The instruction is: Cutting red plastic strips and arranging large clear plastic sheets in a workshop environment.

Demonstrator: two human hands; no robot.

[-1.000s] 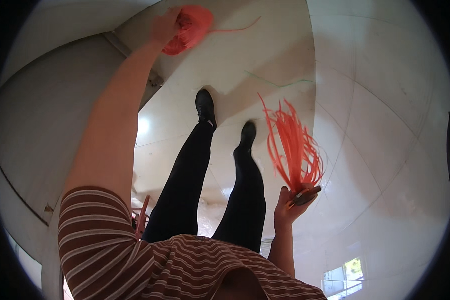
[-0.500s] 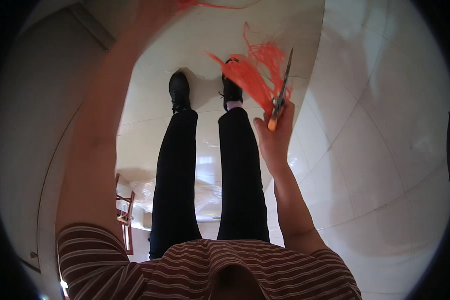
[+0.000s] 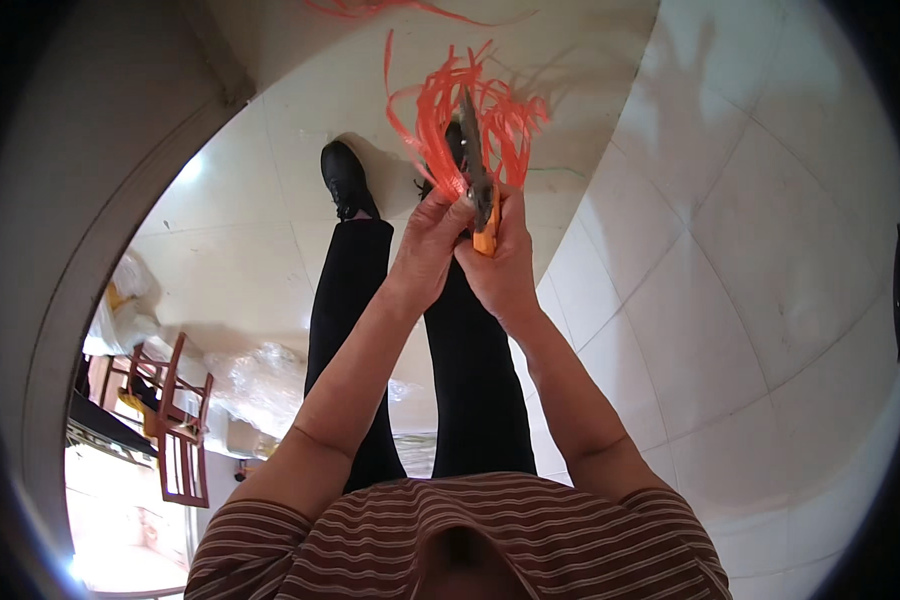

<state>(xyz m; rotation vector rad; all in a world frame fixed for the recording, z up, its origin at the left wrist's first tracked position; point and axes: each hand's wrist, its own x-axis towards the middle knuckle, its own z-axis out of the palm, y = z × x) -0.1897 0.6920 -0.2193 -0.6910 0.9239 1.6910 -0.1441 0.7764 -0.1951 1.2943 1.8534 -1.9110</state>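
The left fingers (image 3: 456, 214) have joined the right fingers (image 3: 513, 212) at the red strands (image 3: 436, 128).

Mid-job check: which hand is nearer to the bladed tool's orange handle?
Right. The right hand is against the orange handle, holding it; the left hand is just left of it, at the base of the red strips.

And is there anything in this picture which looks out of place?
Yes, slightly: a thin green strand lies loose on the floor, right of the held red strips, and crumpled clear plastic lies left of the legs. Both look like stray litter.
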